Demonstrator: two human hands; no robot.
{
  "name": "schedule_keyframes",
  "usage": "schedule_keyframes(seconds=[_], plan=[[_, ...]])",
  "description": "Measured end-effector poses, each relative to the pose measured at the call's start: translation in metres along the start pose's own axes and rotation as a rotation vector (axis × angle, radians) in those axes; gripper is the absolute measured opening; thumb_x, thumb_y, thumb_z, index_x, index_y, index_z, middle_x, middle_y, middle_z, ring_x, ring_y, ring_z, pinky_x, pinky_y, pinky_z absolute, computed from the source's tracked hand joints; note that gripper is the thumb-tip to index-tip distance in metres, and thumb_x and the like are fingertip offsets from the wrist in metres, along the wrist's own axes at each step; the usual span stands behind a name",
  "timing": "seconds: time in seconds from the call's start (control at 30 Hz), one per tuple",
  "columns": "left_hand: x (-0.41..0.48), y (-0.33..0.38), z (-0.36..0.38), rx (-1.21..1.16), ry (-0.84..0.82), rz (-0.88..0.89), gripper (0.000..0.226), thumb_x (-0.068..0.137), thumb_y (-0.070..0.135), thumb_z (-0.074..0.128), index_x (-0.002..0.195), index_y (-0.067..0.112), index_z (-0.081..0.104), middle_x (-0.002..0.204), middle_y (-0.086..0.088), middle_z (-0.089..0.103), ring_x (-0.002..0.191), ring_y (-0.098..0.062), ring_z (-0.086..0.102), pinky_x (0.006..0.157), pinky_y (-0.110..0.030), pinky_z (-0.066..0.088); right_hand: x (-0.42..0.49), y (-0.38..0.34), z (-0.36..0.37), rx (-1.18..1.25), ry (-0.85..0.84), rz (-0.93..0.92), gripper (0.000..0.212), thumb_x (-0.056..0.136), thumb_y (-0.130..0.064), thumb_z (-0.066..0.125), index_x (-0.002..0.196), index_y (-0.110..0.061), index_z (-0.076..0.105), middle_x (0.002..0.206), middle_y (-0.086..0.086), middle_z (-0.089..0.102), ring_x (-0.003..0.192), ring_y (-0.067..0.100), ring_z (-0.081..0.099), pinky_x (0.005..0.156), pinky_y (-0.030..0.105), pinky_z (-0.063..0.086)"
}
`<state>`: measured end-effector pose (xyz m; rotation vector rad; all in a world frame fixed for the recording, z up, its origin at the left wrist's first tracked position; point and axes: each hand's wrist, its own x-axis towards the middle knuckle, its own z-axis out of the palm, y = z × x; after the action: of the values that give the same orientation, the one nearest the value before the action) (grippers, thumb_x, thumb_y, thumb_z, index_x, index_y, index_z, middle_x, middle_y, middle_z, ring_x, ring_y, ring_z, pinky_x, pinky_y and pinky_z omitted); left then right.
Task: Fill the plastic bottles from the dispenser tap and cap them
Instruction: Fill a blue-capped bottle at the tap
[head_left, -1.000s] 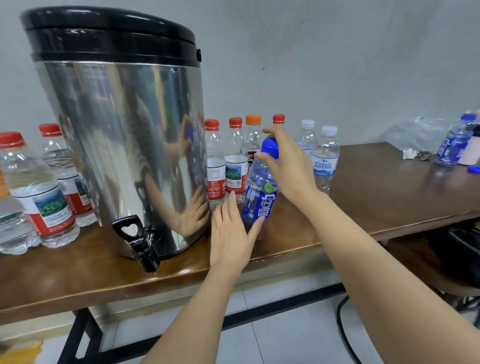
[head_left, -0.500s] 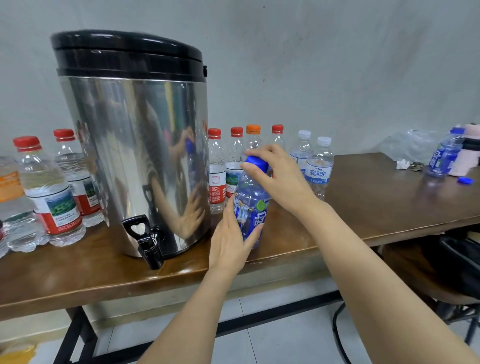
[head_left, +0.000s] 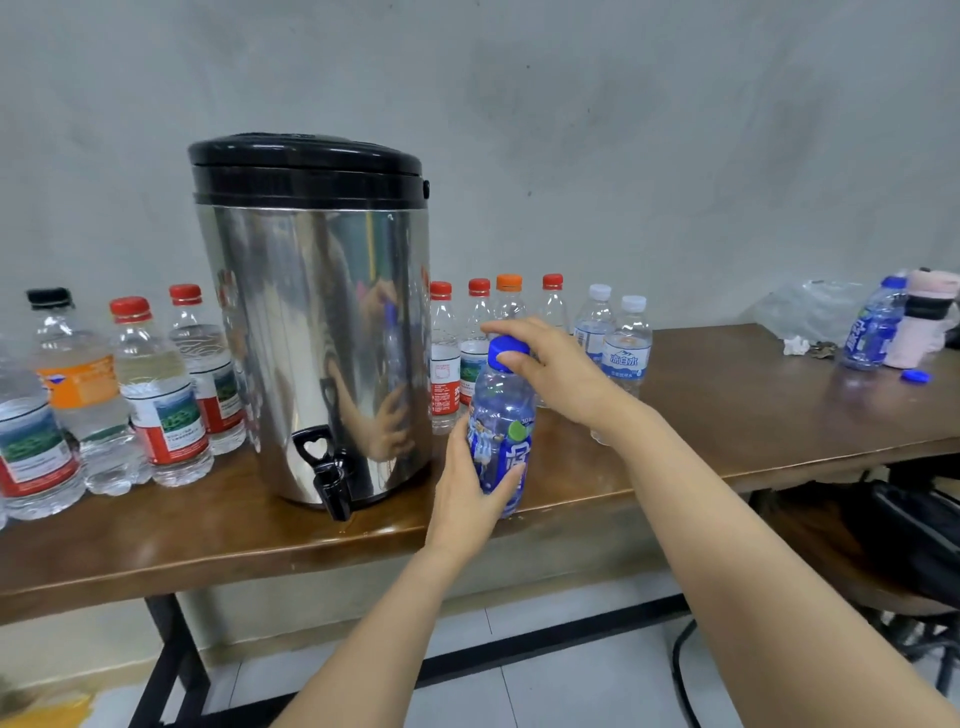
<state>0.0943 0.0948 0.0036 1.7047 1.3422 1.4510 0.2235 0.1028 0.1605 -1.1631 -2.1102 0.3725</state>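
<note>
The person's left hand (head_left: 467, 493) is nearest, its fingers curled round the lower body of the blue-labelled bottle (head_left: 501, 431), which stands near the front edge of the wooden table (head_left: 208, 545). Just above, the right hand (head_left: 550, 369) pinches the blue cap (head_left: 506, 351) on the bottle's neck. Left of those fingers is the black tap (head_left: 330, 478) on the steel dispenser (head_left: 311, 338). Behind the fingers, a row of capped bottles (head_left: 444, 364) stands by the wall.

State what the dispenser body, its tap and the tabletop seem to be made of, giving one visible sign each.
Dispenser body: likely polished stainless steel; it mirrors its surroundings sharply.
Tap: probably black plastic, dull with soft highlights.
Tabletop: looks like varnished wood or veneer; brown grain, glossy sheen.
</note>
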Motion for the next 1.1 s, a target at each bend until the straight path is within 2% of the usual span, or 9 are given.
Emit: schedule_keyframes(seconds=[0.07, 0.23, 0.4, 0.47, 0.57, 0.73, 0.87, 1.0, 1.1], plan=[[-0.009, 0.006, -0.002, -0.036, 0.058, -0.009, 0.083, 0.080, 0.043, 0.078, 0.146, 0.033, 0.028, 0.141, 0.012, 0.050, 0.125, -0.001, 0.052, 0.103, -0.035, 0.049, -0.004, -0.008, 0.000, 0.017, -0.035, -0.002, 0.042, 0.103, -0.013, 0.046, 0.145, -0.022, 0.046, 0.143, 0.002, 0.048, 0.132, 0.017, 0.043, 0.108, 0.033, 0.040], [-0.036, 0.026, -0.018, -0.092, 0.154, -0.055, 0.081, 0.058, 0.065, 0.081, 0.125, 0.042, 0.041, 0.118, 0.019, 0.064, 0.104, 0.000, 0.064, 0.094, -0.038, 0.054, -0.018, -0.031, -0.005, 0.102, -0.169, 0.014, 0.041, 0.103, -0.020, 0.050, 0.144, -0.025, 0.046, 0.132, -0.008, 0.048, 0.116, 0.009, 0.049, 0.077, 0.010, 0.045], [-0.058, 0.027, -0.039, 0.041, 0.136, -0.029, 0.081, 0.056, 0.064, 0.081, 0.124, 0.048, 0.041, 0.116, 0.023, 0.063, 0.104, 0.002, 0.062, 0.090, -0.034, 0.054, -0.024, -0.041, -0.003, -0.054, -0.111, 0.056, 0.043, 0.083, -0.053, 0.069, 0.112, -0.021, 0.063, 0.106, -0.004, 0.060, 0.095, 0.011, 0.056, 0.074, 0.023, 0.045], [-0.067, 0.025, -0.048, 0.059, 0.136, -0.035, 0.081, 0.059, 0.059, 0.084, 0.127, 0.045, 0.043, 0.117, 0.023, 0.062, 0.104, 0.003, 0.061, 0.090, -0.032, 0.054, -0.025, -0.045, 0.001, -0.093, -0.165, 0.027, 0.036, 0.083, -0.047, 0.072, 0.104, -0.018, 0.067, 0.102, -0.002, 0.064, 0.094, 0.013, 0.059, 0.072, 0.019, 0.047], [-0.076, 0.017, -0.060, 0.059, 0.134, -0.057, 0.082, 0.061, 0.056, 0.086, 0.131, 0.042, 0.044, 0.119, 0.022, 0.062, 0.106, 0.002, 0.061, 0.091, -0.033, 0.055, -0.027, -0.052, 0.004, -0.030, -0.300, -0.012, 0.030, 0.090, -0.029, 0.070, 0.119, -0.022, 0.067, 0.114, -0.008, 0.064, 0.096, -0.001, 0.058, 0.070, 0.004, 0.044], [-0.088, 0.011, -0.076, 0.077, 0.156, -0.061, 0.081, 0.063, 0.047, 0.089, 0.131, 0.040, 0.046, 0.118, 0.022, 0.062, 0.106, 0.004, 0.060, 0.091, -0.029, 0.055, -0.027, -0.051, 0.022, -0.132, -0.261, 0.036, 0.039, 0.083, -0.047, 0.073, 0.109, -0.020, 0.064, 0.109, -0.002, 0.064, 0.089, 0.008, 0.057, 0.077, 0.023, 0.046], [-0.098, 0.001, -0.086, 0.076, 0.153, -0.098, 0.074, 0.063, 0.043, 0.090, 0.121, 0.052, 0.043, 0.115, 0.026, 0.062, 0.103, 0.007, 0.060, 0.089, -0.028, 0.055, -0.029, -0.054, 0.028, -0.005, -0.362, 0.031, 0.042, 0.086, -0.040, 0.072, 0.125, -0.027, 0.062, 0.119, -0.008, 0.062, 0.097, 0.008, 0.063, 0.077, 0.016, 0.048], [-0.106, -0.009, -0.094, 0.078, 0.146, -0.118, 0.073, 0.063, 0.043, 0.090, 0.118, 0.054, 0.043, 0.114, 0.026, 0.062, 0.103, 0.005, 0.061, 0.087, -0.026, 0.054, -0.029, -0.054, 0.041, -0.031, -0.324, 0.020, 0.033, 0.085, -0.035, 0.074, 0.112, -0.016, 0.069, 0.098, -0.003, 0.064, 0.079, 0.000, 0.059, 0.057, 0.005, 0.043], [-0.110, -0.017, -0.101, 0.026, 0.124, -0.155, 0.071, 0.063, 0.038, 0.092, 0.115, 0.054, 0.046, 0.109, 0.029, 0.064, 0.100, 0.005, 0.063, 0.084, -0.023, 0.055, -0.028, -0.053, 0.046, 0.048, -0.390, 0.009, 0.032, 0.086, -0.020, 0.075, 0.117, -0.016, 0.070, 0.103, -0.008, 0.066, 0.081, -0.008, 0.060, 0.069, 0.005, 0.045]])
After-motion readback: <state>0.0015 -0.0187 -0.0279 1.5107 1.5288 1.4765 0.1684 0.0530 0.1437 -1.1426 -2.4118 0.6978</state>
